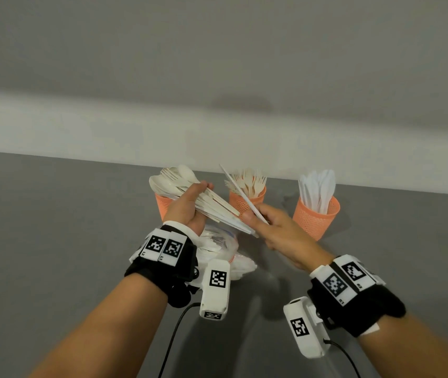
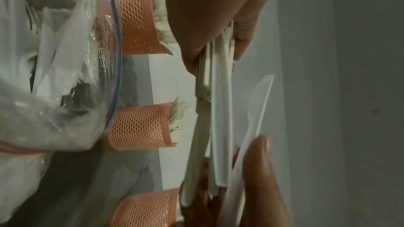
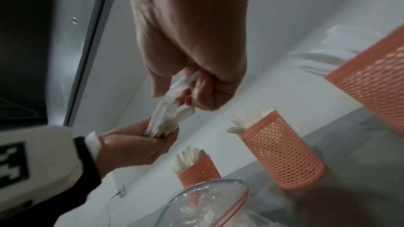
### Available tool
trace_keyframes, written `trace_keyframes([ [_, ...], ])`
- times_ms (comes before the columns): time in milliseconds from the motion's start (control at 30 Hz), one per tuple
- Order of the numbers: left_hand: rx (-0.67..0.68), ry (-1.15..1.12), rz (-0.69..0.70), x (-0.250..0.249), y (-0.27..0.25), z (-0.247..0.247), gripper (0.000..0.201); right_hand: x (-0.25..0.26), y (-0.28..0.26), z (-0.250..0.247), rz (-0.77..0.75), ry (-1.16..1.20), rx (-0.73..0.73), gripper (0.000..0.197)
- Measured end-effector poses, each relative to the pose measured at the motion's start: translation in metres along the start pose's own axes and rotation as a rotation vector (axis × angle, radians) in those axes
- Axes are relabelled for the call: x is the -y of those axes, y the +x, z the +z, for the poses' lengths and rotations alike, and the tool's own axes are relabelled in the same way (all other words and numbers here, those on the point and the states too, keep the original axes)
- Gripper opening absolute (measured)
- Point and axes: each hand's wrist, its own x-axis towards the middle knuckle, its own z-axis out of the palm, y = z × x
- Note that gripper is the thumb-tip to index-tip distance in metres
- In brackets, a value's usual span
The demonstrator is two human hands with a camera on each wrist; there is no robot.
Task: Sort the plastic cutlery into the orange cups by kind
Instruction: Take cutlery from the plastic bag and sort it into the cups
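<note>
Left hand [image 1: 187,207] grips the mixed bundle [image 1: 218,208]; right hand [image 1: 274,227] pinches one white knife [image 1: 243,196]; advise drawing it clear along its length, then dropping it handle-first into the knife cup [image 1: 316,216].

No word, brand or number can be read for certain. The only signs are black-and-white square code markers. Two sit side by side on the left wristband [image 1: 163,249], nearer than the middle orange cup [image 1: 247,199] and to its left. Two more sit on the right wristband [image 1: 345,279], nearer than the cup and to its right. The left wrist camera housing [image 1: 215,287] carries two and the right housing [image 1: 303,327] one. Tiny characters under the wristband markers are too small to read. Raised lettering on the clear bag [image 2: 101,58] beside the cup is blurred.
</note>
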Motion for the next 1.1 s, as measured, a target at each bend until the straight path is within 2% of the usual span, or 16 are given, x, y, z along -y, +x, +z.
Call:
trace_keyframes([
  [67,0.000,0.017,-0.003,0.005,-0.001,0.003,0.011,0.000,0.002,0.008,-0.092,-0.080,-0.033,0.028],
  [167,0.006,0.024,-0.047,0.007,-0.002,0.006,0.008,-0.002,0.004,0.012,-0.140,-0.250,-0.055,0.033],
  [200,0.008,0.022,-0.062,0.006,-0.002,0.006,0.008,-0.002,0.004,0.012,-0.141,-0.299,-0.040,0.029],
  [267,-0.019,0.018,-0.084,0.004,-0.001,0.007,0.011,-0.003,0.003,0.009,-0.147,-0.325,0.027,0.008],
  [300,-0.041,0.010,-0.087,0.002,0.000,0.006,0.013,-0.003,0.003,0.007,-0.151,-0.321,0.058,0.008],
  [467,-0.077,-0.010,-0.085,-0.006,0.008,-0.003,0.013,-0.011,-0.001,-0.017,-0.008,-0.226,0.223,0.020],
  [600,-0.124,0.045,-0.067,-0.002,0.015,-0.006,0.009,-0.014,-0.001,-0.024,0.153,-0.124,0.326,0.018],
  [833,-0.115,0.140,-0.048,0.014,0.020,0.000,0.005,-0.016,0.007,-0.007,0.150,-0.117,0.307,0.027],
  [1000,-0.108,0.128,0.001,0.010,0.033,-0.004,0.016,-0.032,-0.005,-0.043,0.212,-0.209,0.334,0.020],
  [1100,-0.097,0.114,-0.014,0.014,0.040,-0.003,0.015,-0.042,-0.013,-0.061,0.237,-0.137,0.289,0.020],
])
